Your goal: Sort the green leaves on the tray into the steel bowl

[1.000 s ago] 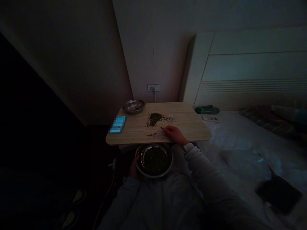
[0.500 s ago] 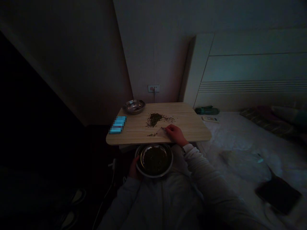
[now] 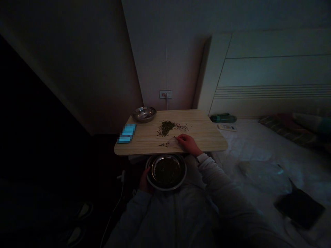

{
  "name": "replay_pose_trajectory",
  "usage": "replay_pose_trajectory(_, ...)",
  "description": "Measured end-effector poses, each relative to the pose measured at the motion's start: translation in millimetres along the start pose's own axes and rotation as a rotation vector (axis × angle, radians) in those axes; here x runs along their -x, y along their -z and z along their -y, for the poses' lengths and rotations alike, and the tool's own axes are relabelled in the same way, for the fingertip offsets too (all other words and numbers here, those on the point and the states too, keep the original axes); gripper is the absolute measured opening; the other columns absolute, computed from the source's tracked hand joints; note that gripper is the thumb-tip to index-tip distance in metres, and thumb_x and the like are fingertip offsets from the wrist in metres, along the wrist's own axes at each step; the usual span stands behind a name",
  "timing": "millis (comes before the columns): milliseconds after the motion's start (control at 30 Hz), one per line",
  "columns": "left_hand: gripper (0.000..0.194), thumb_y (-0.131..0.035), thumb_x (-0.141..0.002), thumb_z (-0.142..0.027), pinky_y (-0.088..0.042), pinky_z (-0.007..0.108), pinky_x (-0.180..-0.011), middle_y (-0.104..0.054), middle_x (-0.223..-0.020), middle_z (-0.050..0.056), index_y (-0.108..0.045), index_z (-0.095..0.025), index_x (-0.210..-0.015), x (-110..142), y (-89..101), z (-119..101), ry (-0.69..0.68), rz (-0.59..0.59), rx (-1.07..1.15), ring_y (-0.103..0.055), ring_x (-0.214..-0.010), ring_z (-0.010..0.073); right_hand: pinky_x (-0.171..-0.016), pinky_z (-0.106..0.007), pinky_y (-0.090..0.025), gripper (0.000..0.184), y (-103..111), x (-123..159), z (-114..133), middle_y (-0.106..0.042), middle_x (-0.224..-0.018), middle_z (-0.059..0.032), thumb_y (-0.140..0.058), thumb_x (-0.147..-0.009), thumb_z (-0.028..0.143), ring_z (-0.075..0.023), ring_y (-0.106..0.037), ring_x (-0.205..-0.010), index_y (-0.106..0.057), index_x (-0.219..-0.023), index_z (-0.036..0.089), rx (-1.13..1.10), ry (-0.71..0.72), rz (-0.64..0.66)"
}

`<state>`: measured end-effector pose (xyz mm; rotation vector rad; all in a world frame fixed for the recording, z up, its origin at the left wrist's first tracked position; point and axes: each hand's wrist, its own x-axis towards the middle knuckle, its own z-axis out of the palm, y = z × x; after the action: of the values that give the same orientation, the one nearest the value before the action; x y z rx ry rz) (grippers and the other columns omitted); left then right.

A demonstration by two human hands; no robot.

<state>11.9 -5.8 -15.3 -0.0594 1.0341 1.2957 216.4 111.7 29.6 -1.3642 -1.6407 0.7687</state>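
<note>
My left hand [image 3: 145,181] grips the left rim of a round metal bowl [image 3: 167,189], held at my lap just below the table's front edge. Small dark grains [image 3: 167,170] cover the bottom of that bowl. Over the front of the wooden table [image 3: 144,143], my right hand [image 3: 186,143] has its fingertips pinched together, low at the tabletop. What they hold, if anything, is too small to make out. A few scattered grains [image 3: 163,144] lie left of these fingers. Beyond them is a larger pile of small greenish grains [image 3: 167,127], thinning out toward the right.
A second metal bowl [image 3: 144,114] stands at the table's back left corner, with a lit phone [image 3: 127,133] in front. To the right, a bed carries a green bottle [image 3: 223,118], a remote control [image 3: 227,127] and a dark flat object [image 3: 300,208]. A cable [image 3: 113,208] hangs at left.
Both hands stay almost where they were, the left on the bowl and the right pinched over the table. The whole view has shifted very slightly.
</note>
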Motion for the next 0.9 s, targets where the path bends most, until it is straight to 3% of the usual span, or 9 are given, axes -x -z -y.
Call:
replay_pose_trajectory(267,0.021,-0.051,-0.081,-0.018,-0.049,0.036,-0.092,-0.074,-0.065,0.007,-0.071,-0.016,-0.075,0,0.7,0,-0.016,-0.002,-0.027,-0.07,-0.089,0.0237,-0.062,-0.025,-0.04,0.023,-2,-3,1,-0.065,-0.066,-0.0016,-0.054,-0.078,0.038,-0.0136,-0.055,-0.064,-0.064,-0.073,0.017,0.051,-0.021,-0.017)
replay_pose_trajectory(633,0.026,-0.049,-0.081,-0.019,-0.051,0.037,-0.088,-0.074,-0.063,0.005,-0.071,-0.016,-0.096,-1,0.2,0,-0.015,-0.014,-0.048,-0.071,-0.084,0.0238,-0.063,-0.025,-0.04,0.022,-1,-2,4,-0.066,-0.067,-0.0016,-0.054,-0.08,0.035,-0.0137,-0.055,-0.064,-0.065,-0.073,0.017,0.075,-0.043,0.034)
replay_pose_trajectory(900,0.024,-0.048,-0.082,-0.018,-0.051,0.035,-0.088,-0.073,-0.062,0.006,-0.072,-0.015,-0.083,0,-0.8,-1,0.003,-0.006,-0.018,-0.072,-0.079,0.0225,-0.064,-0.025,-0.039,0.022,1,1,12,-0.066,-0.069,-0.0019,-0.053,-0.082,0.034,-0.0135,-0.055,-0.064,-0.065,-0.074,0.017,0.104,-0.06,0.063)
